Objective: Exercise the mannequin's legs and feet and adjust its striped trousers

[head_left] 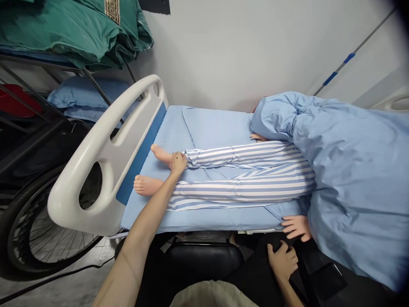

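Blue, rumpled quilt (354, 170) hides the manikin's (243, 187) torso; my left hand (179, 163) covers one ankle (168, 161), grip I can't tell; my right hand (283, 261) lies fingers apart.

Green bundle (79, 36) (patterned trim (112, 10)) atop metal rack (96, 87); spoked wheel (47, 234) nearby.

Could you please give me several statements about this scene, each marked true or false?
1. The left hand touches the manikin's farther ankle. True.
2. Both hands touch that ankle. False: the right hand is over dark trousers.
3. Socks cover the feet. False: the feet are bare.
4. A spoked wheel stands beside the white footboard. True.
5. The bedsheet is green. False: the bedsheet is light blue.
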Available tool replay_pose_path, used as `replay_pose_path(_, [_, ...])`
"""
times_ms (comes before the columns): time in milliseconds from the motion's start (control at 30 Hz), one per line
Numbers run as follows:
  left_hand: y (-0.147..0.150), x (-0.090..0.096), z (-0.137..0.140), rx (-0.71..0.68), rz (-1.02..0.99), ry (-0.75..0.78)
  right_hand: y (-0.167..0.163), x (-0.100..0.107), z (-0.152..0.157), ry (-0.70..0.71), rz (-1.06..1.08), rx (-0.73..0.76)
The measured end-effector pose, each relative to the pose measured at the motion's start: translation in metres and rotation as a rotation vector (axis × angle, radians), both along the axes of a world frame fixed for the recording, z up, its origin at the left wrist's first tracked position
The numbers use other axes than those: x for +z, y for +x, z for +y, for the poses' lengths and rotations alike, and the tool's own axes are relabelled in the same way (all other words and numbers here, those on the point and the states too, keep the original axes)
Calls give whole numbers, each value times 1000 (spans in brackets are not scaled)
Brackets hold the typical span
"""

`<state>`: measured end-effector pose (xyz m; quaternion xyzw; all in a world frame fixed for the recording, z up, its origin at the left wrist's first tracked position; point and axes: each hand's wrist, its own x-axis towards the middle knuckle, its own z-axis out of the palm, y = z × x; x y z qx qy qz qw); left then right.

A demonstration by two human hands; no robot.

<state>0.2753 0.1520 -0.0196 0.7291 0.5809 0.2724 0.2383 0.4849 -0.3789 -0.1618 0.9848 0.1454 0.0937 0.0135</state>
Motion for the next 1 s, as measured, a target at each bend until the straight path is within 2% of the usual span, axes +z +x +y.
replay_pose_path(133, [-31,6,-14,80,27,-3,-1,1,0,-7,7,5])
replay_pose_path(267, [-50,7,-32,87,65,-43,-1,0,-2,-9,0,20])
replay_pose_path(633, [-46,15,-66,-83,46,-6,-1,6,1,20,21,11])
replay_pose_path(867, [-85,7,-95,-152,65,20,-1,5,-2,90,37,21])
replay_pose_path(1000, [-106,4,-103,-327,144,94,-1,5,-3,113,40,20])
